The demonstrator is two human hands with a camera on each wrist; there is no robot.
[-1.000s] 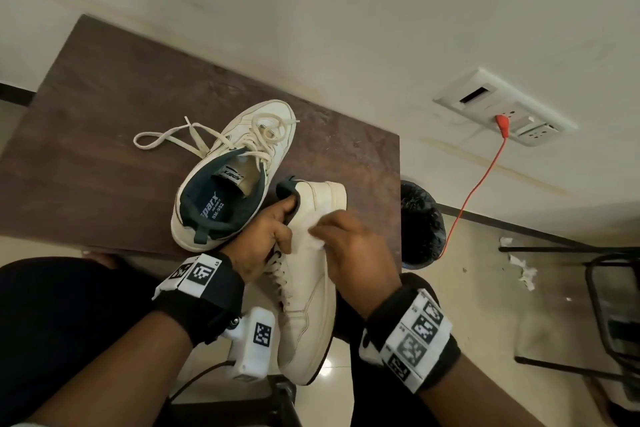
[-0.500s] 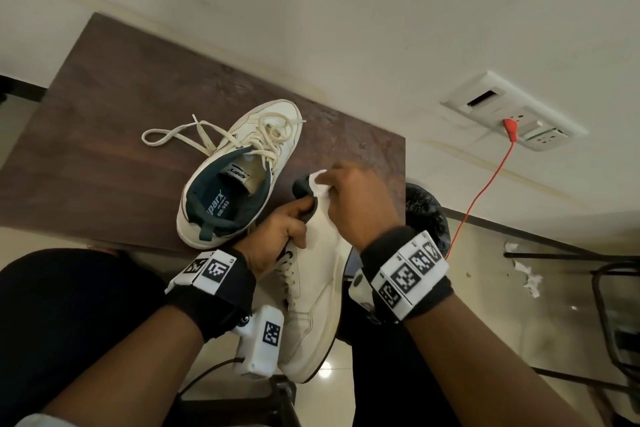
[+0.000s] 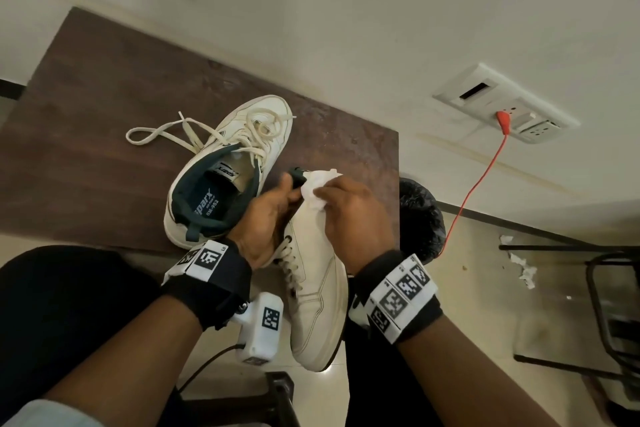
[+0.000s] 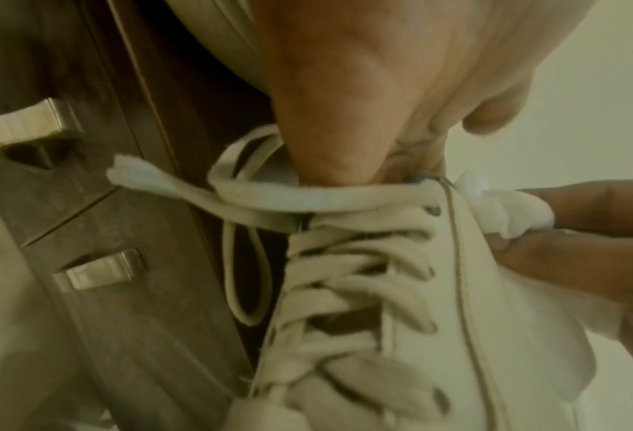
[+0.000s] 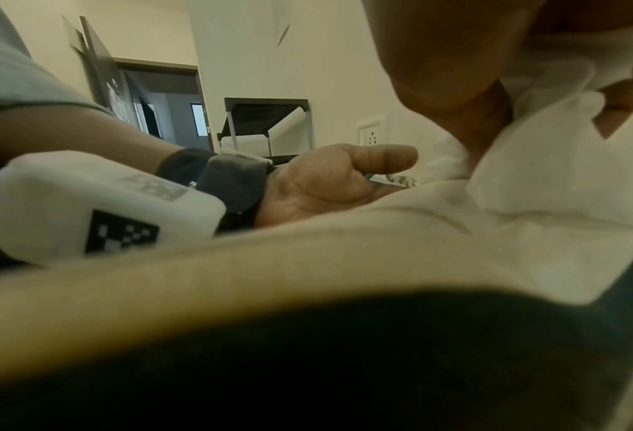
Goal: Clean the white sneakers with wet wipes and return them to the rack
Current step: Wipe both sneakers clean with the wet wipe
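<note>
One white sneaker (image 3: 317,291) is held over my lap, toe towards me, its heel near the table edge. My left hand (image 3: 266,218) grips it at the dark collar, above the laces (image 4: 348,262). My right hand (image 3: 349,215) pinches a crumpled white wet wipe (image 3: 317,192) and presses it on the sneaker's side near the heel; the same wipe (image 5: 551,163) bulges between the fingers in the right wrist view. The other white sneaker (image 3: 225,173) stands on the dark wooden table (image 3: 104,114), its laces loose and trailing left.
A black-lined waste bin (image 3: 420,218) stands on the floor right of the table. A red cable (image 3: 478,180) runs from a wall socket panel (image 3: 505,107). Crumpled paper bits (image 3: 519,263) lie on the floor near a black metal chair frame (image 3: 609,288). A dark rack (image 5: 266,125) stands by the far wall.
My right hand slid the wipe up from the sneaker's side to the heel collar, then back down a little. The left hand kept its grip at the collar.
</note>
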